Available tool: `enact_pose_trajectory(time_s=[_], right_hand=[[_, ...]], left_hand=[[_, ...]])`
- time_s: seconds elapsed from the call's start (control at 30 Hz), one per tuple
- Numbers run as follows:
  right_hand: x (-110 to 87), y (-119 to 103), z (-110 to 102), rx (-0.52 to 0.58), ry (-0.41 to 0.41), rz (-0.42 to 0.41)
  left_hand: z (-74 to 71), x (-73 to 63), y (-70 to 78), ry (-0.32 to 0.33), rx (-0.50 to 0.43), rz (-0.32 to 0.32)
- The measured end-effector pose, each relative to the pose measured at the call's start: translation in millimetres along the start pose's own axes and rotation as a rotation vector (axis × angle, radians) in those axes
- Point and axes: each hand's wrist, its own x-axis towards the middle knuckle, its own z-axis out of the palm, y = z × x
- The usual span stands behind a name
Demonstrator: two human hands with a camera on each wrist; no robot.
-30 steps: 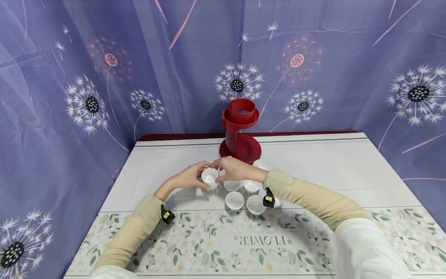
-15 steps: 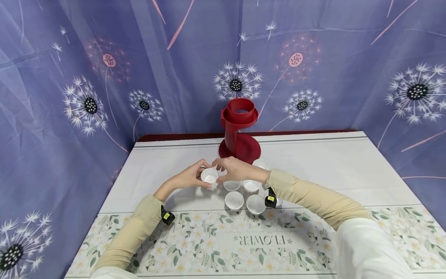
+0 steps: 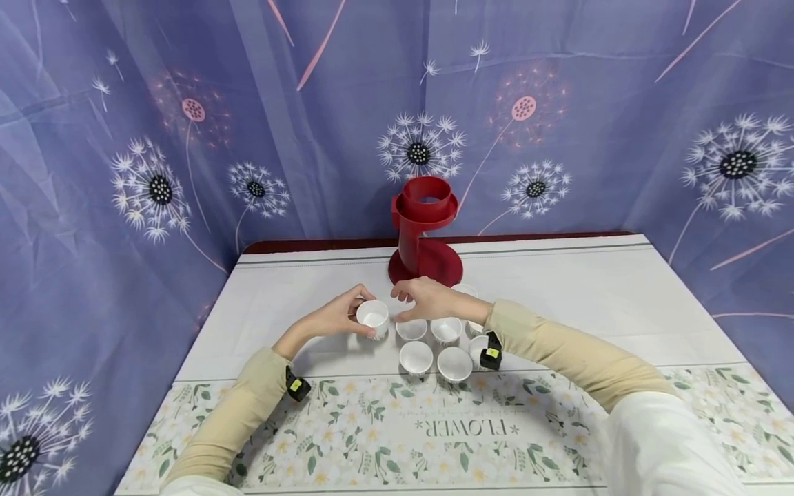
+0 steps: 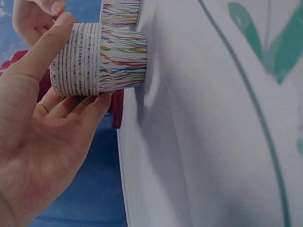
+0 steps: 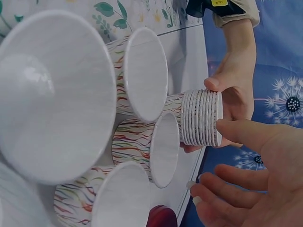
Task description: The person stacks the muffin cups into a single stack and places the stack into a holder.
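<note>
In the head view my left hand (image 3: 335, 315) grips a stack of nested white paper cups (image 3: 373, 318), thumb on the near side and fingers behind. Several piled rims and a multicoloured streaky wall mark this stack (image 4: 99, 59) in the left wrist view. Just to its right hovers my right hand (image 3: 428, 301), fingers loosely bent, with nothing held. Its thumb (image 5: 251, 132) appears close to the stack's top rim in the right wrist view. Beneath and beside the right hand stand several single cups, among them one cup (image 3: 416, 358) in front and another cup (image 3: 455, 364) beside it.
A red stand with a ring-shaped top (image 3: 425, 203) is behind the hands, its round base (image 3: 443, 262) on the table. White cloth (image 3: 558, 296) with a floral band (image 3: 347, 427) covers the table. A blue dandelion curtain (image 3: 347, 158) hangs behind.
My right hand has drawn away from the stack, a little to the right, and its fingers have loosened. The left hand keeps its hold on the stack almost in place.
</note>
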Motion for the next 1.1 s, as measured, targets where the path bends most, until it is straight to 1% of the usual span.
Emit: enact_pose_trajectory(time_s=[0.2, 0.4, 0.63, 0.87, 1.1], right_hand=[[-3.4, 3.3, 0.7, -0.05, -0.033, -0.008], [-7.1, 2.2, -1.0, -0.064, -0.119, 0.038], [-12.1, 6.1, -0.2, -0.095, -0.185, 0.027], [-13.1, 10.1, 2.9, -0.1, -0.212, 0.023], [-14.2, 10.8, 4.0, -0.08, -0.234, 0.012]], left_hand=[[0.5, 0.1, 0.4, -0.003, -0.004, -0.003], [1.1, -0.6, -1.3, -0.006, -0.014, 0.008], [1.1, 0.3, 1.0, -0.004, -0.018, 0.005], [1.4, 0.7, 0.4, -0.003, -0.018, 0.01], [1.9, 0.6, -0.9, 0.0, -0.019, 0.005]])
